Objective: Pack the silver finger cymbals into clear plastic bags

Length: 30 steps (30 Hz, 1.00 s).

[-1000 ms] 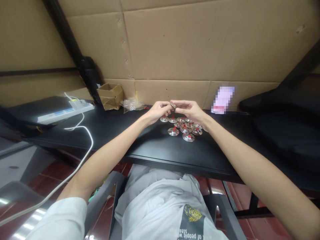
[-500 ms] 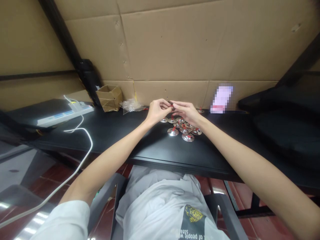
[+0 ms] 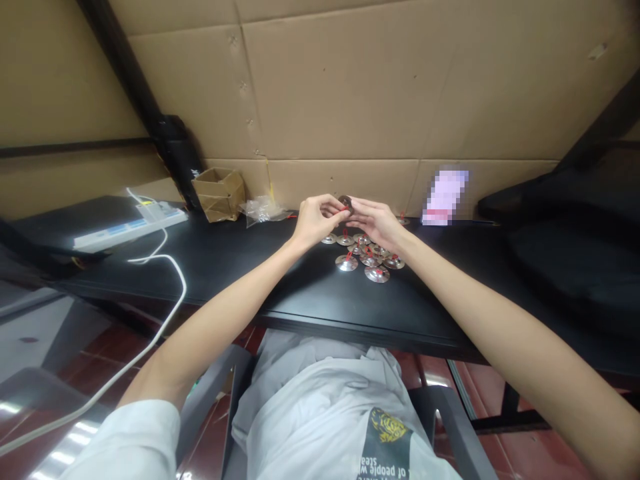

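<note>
Between my two hands, raised just above the table, is a small finger cymbal [image 3: 345, 201], its face dark from this angle and a bit of red cord showing by the fingers. My left hand [image 3: 320, 219] pinches it from the left, thumb and fingers closed. From the right, the fingertips of my right hand [image 3: 374, 223] close on its edge. Below and partly behind my right hand lie several silver finger cymbals [image 3: 377, 274] with red cord loops, some overlapping. One cymbal [image 3: 347, 263] sits at the pile's front left.
A cardboard box [image 3: 219, 195] and a crumpled clear plastic bag [image 3: 264, 210] stand at the back left. Further left is a white power strip [image 3: 127, 228] with a cable [image 3: 181, 280]. A blurred-out phone-like screen [image 3: 445, 197] leans on the cardboard wall [image 3: 350, 93]. A dark bag-like shape [image 3: 575, 253] fills the right.
The held cymbal has tipped up, so more of its dark face shows between my hands. My right hand's fingers have shifted slightly; the cymbals on the table stay put.
</note>
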Available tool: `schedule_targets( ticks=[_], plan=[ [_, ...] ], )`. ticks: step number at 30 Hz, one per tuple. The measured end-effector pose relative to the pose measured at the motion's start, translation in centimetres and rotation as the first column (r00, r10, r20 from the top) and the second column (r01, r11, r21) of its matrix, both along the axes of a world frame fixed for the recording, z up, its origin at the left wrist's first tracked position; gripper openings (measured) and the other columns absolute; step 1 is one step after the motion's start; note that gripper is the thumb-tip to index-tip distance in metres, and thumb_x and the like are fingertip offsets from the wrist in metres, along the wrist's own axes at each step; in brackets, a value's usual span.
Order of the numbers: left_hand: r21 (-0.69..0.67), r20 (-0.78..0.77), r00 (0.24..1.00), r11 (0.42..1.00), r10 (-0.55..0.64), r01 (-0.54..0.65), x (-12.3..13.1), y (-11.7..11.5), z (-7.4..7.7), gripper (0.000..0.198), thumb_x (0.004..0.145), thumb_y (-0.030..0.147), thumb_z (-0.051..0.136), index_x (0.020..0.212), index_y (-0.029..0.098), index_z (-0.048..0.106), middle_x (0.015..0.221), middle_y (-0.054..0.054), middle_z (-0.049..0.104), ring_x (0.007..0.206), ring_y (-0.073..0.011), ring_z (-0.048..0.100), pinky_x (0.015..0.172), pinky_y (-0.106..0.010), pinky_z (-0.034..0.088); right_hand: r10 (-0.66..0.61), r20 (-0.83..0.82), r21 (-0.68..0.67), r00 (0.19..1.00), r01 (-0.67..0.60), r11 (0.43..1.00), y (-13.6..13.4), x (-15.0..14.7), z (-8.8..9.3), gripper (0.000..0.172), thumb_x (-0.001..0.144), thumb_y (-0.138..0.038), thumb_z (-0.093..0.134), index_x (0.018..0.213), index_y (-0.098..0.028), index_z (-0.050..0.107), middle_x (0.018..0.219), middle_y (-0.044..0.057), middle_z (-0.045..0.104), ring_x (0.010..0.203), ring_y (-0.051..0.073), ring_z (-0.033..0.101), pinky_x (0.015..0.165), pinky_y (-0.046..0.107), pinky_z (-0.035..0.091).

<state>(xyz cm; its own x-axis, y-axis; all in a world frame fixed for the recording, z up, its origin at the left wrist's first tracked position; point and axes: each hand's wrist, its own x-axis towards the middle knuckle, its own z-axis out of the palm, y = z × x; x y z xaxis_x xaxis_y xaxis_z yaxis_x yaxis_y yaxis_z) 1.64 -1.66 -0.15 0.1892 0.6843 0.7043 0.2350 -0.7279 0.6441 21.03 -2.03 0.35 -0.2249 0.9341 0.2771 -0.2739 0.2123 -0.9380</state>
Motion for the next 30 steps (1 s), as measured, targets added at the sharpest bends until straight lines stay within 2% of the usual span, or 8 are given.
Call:
schedule_targets(
  ticks=[5, 8, 11, 14, 20, 24, 30],
  plan=[
    [0.02, -0.037, 0.999, 1.0, -0.009, 0.01, 0.1, -0.3, 0.1, 0.017, 0.092, 0.034, 0.08, 0.092, 0.017, 0.077, 0.085, -0.007, 0.081, 0.071, -0.0168, 0.074, 0.069, -0.029, 0.059, -0.012, 0.002, 0.004, 1.0, 0.012, 1.0, 0.1, 0.1, -0.1, 0.02, 0.092, -0.031, 0.086, 0.109, -0.021, 0.085, 0.101, 0.007, 0.085, 0.091, 0.021, 0.079, 0.092, 0.036, 0.064],
    [0.153, -0.128, 0.989, 0.987, 0.068, -0.048, -0.1, -0.3, 0.2, 0.014, 0.099, 0.031, 0.074, 0.094, 0.019, 0.079, 0.086, -0.005, 0.08, 0.074, -0.0166, 0.072, 0.073, -0.03, 0.057, 0.006, -0.001, 0.016, 1.0, -0.006, 1.0, -0.1, 0.1, 0.0, 0.021, 0.092, -0.032, 0.087, 0.109, -0.02, 0.085, 0.102, 0.008, 0.085, 0.092, 0.021, 0.08, 0.093, 0.036, 0.064],
    [0.304, -0.19, 0.966, 0.946, 0.177, -0.114, -0.6, 0.0, 0.3, 0.012, 0.101, 0.027, 0.072, 0.096, 0.02, 0.08, 0.093, -0.006, 0.077, 0.08, -0.0169, 0.069, 0.076, -0.031, 0.055, 0.033, -0.006, 0.037, 0.999, -0.033, 0.999, -0.3, 0.0, 0.1, 0.022, 0.091, -0.035, 0.087, 0.108, -0.021, 0.085, 0.106, 0.008, 0.085, 0.096, 0.023, 0.081, 0.095, 0.038, 0.064],
    [0.365, -0.236, 0.948, 0.924, 0.214, -0.117, -1.0, 0.2, 0.3, 0.011, 0.103, 0.026, 0.069, 0.101, 0.021, 0.079, 0.097, -0.006, 0.074, 0.081, -0.0172, 0.068, 0.077, -0.032, 0.054, 0.055, -0.013, 0.035, 0.998, -0.055, 0.998, -0.4, 0.0, 0.2, 0.021, 0.092, -0.037, 0.086, 0.107, -0.022, 0.084, 0.108, 0.007, 0.085, 0.098, 0.024, 0.081, 0.097, 0.039, 0.063],
    [0.348, -0.289, 0.928, 0.929, 0.234, -0.126, -1.1, 0.2, 0.3, 0.01, 0.102, 0.027, 0.071, 0.098, 0.022, 0.079, 0.092, -0.006, 0.077, 0.081, -0.0192, 0.068, 0.081, -0.034, 0.052, 0.064, -0.018, 0.027, 0.998, -0.064, 0.998, -0.4, 0.0, 0.4, 0.021, 0.093, -0.039, 0.084, 0.104, -0.022, 0.084, 0.108, 0.008, 0.085, 0.099, 0.023, 0.08, 0.1, 0.038, 0.061],
    [0.282, -0.292, 0.934, 0.952, 0.206, -0.122, -1.0, 0.1, 0.5, 0.011, 0.102, 0.028, 0.07, 0.097, 0.022, 0.078, 0.095, -0.006, 0.076, 0.085, -0.0205, 0.069, 0.085, -0.035, 0.052, 0.058, -0.006, 0.047, 0.998, -0.058, 0.997, -0.2, 0.1, 0.2, 0.024, 0.09, -0.041, 0.087, 0.105, -0.023, 0.085, 0.111, 0.009, 0.084, 0.102, 0.025, 0.08, 0.101, 0.042, 0.062],
    [0.256, -0.28, 0.949, 0.964, 0.146, -0.073, -0.9, -0.1, 0.6, 0.005, 0.1, 0.019, 0.068, 0.098, 0.019, 0.072, 0.101, -0.007, 0.073, 0.088, -0.018, 0.067, 0.083, -0.031, 0.053, 0.027, 0.019, 0.046, 0.999, -0.028, 0.999, -0.2, 0.1, 0.0, 0.029, 0.086, -0.039, 0.091, 0.109, -0.022, 0.086, 0.111, 0.009, 0.084, 0.102, 0.026, 0.08, 0.101, 0.044, 0.062]
  ],
)
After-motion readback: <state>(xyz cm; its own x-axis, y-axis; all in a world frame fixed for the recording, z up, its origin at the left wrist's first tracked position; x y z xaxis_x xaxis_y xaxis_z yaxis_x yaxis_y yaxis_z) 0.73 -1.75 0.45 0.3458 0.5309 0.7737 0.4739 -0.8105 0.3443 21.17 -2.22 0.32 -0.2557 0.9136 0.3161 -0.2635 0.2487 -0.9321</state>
